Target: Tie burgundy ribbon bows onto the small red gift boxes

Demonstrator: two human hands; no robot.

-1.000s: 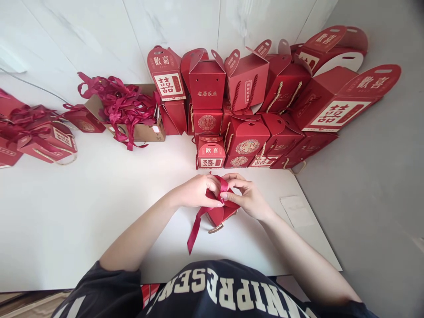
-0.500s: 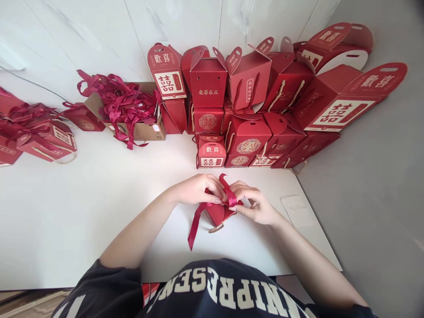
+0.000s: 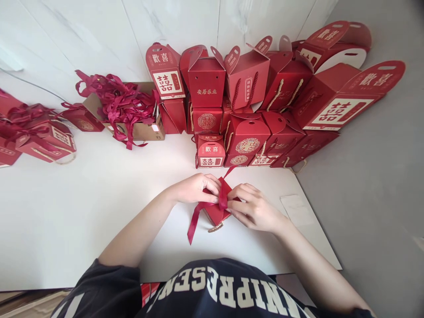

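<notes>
White wall panels (image 3: 82,31) run along the far side, grey floor (image 3: 371,212) stretches off to the right, and we're working on a broad white surface (image 3: 82,216). Dominating the scene, a big bank of red gift boxes (image 3: 245,132) is stacked against the wall, gold double-happiness panels and twisted rope handles on show, some with their tops standing open. To the left of that bank sits a cardboard carton (image 3: 141,131), heaped high with a tangle of burgundy ribbons (image 3: 115,99). Further left, at the edge of the view, a cluster of red boxes with ribbon tied around them (image 3: 43,143) lies on its side. Over on the right, a pale sheet of paper (image 3: 296,210) lies flat on the surface, near its corner.

Now to the action, front and centre: one small red gift box (image 3: 215,213) lies on the surface just in front of me, well clear of the stack, its rope handle (image 3: 216,228) poking out at the near side. A dark red ribbon (image 3: 194,223) crosses the top, one long tail trailing down onto the surface. My left hand (image 3: 195,188) is closed over the ribbon at the box's top, and my right hand (image 3: 253,207) pinches in from the other side, the two hands close together around the knot. Just below, my black T-shirt (image 3: 212,287) with its white lettering fills the bottom of the view.
</notes>
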